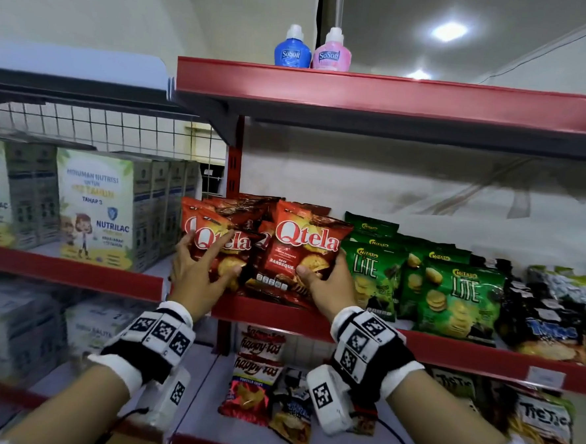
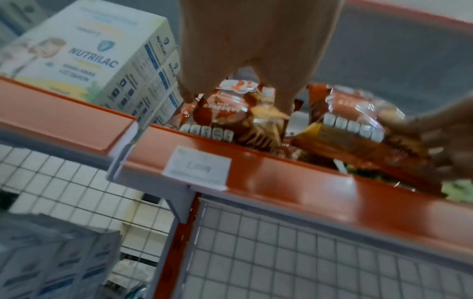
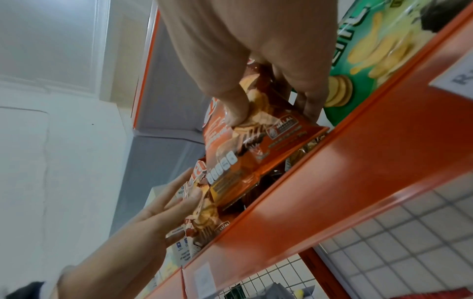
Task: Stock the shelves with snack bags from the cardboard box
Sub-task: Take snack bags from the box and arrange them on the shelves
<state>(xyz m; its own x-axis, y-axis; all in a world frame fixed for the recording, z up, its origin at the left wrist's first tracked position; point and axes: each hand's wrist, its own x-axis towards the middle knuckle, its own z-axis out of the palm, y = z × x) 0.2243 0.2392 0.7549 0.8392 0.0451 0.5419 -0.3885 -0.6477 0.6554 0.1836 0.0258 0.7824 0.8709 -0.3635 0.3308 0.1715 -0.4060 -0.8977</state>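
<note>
Right hand (image 1: 329,279) grips Qtela bag (image 1: 303,250); left hand (image 1: 196,270) touches another.

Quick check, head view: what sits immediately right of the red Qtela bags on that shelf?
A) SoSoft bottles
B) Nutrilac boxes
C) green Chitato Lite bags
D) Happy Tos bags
C: the green Chitato Lite bags stand directly right of the Qtela bag that the right hand grips; the other three are to the left, on the top shelf, or on the shelf below.
</note>
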